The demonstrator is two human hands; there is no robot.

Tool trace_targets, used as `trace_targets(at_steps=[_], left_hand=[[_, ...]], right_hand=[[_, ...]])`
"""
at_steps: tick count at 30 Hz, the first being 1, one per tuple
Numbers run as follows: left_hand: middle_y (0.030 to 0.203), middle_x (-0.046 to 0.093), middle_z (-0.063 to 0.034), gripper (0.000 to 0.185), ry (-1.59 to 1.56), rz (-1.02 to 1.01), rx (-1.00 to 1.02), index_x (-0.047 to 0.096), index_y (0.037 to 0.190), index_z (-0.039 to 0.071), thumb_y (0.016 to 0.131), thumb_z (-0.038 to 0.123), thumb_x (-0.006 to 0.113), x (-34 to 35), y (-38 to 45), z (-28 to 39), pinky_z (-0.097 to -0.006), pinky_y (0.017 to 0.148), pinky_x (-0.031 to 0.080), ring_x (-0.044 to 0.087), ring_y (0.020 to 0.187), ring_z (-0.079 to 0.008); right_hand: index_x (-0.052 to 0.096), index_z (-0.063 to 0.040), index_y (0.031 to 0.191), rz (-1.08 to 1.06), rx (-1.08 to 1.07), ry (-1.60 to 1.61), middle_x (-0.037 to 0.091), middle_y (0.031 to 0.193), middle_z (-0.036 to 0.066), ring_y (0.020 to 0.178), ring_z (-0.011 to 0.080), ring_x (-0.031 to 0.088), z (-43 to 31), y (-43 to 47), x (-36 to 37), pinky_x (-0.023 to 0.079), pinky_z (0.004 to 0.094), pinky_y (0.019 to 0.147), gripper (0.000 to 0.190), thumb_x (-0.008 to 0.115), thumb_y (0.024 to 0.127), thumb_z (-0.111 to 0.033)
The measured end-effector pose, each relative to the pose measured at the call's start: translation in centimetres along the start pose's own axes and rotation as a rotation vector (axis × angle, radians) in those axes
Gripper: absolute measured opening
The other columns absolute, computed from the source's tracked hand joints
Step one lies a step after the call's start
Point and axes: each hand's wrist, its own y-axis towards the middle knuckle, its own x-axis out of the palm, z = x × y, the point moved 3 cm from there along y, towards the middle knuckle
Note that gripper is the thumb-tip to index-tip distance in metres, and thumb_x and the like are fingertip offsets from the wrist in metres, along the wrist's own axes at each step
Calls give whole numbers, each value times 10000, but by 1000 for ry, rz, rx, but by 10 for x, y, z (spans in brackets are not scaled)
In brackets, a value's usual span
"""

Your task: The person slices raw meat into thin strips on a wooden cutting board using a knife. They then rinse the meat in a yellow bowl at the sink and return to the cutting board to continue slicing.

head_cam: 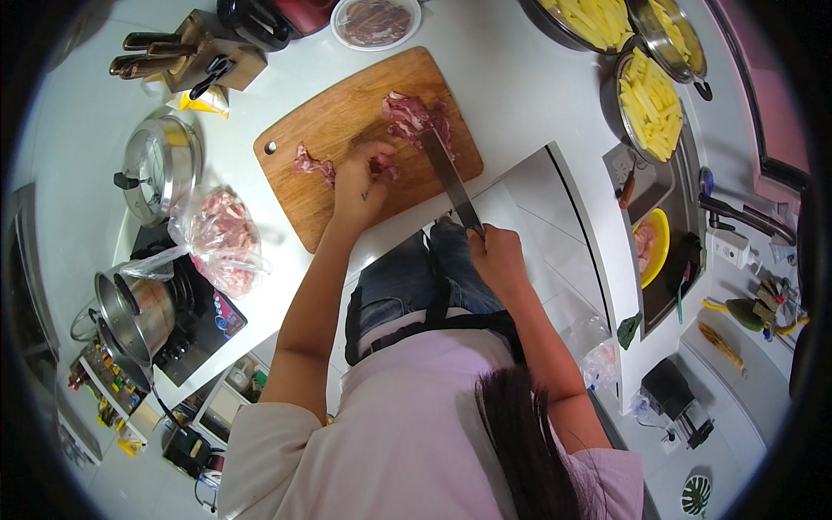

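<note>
A wooden cutting board [338, 117] lies on the white counter before me. My right hand [499, 260] grips the handle of a wide-bladed kitchen knife [448, 179], its tip against a pile of raw red meat [413, 120] on the board's right part. Over the middle of the board, my left hand [363, 185] has its fingers curled. Something reddish shows at those fingertips, but I cannot tell whether it is meat held there. Left of that hand lies a smaller strip of raw meat [313, 164].
A knife block [218, 58], a lidded pot [159, 169] and a plastic bag of meat [227, 240] stand left. Behind the board is a wrapped plate of meat [377, 25]. Bowls of cut potato strips [650, 104] stand right, near the sink with a yellow bowl [658, 250].
</note>
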Motion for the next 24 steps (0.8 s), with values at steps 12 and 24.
trace_targets(at_steps=[12,24], left_hand=[[861,587,-170,225,361,55,109,598,911,31,704,-53,572,-5,29,-33,-437,673,481,600,804,-359],[1189,525,-128,408,790,38,305,589,1140,44,734,64,609,35,-34,-16,-427,896,452,504,1090,-327]], right_hand=[[600,55,752,-121,-17,-117,590,717,268,691,449,573,-1,3,9,462,468,615,255,602,857,-177],[612,32,777,-187,119,-210,599,733,281,735,461,597,12,-13,-12,480,516,677,285,559,878,-229]])
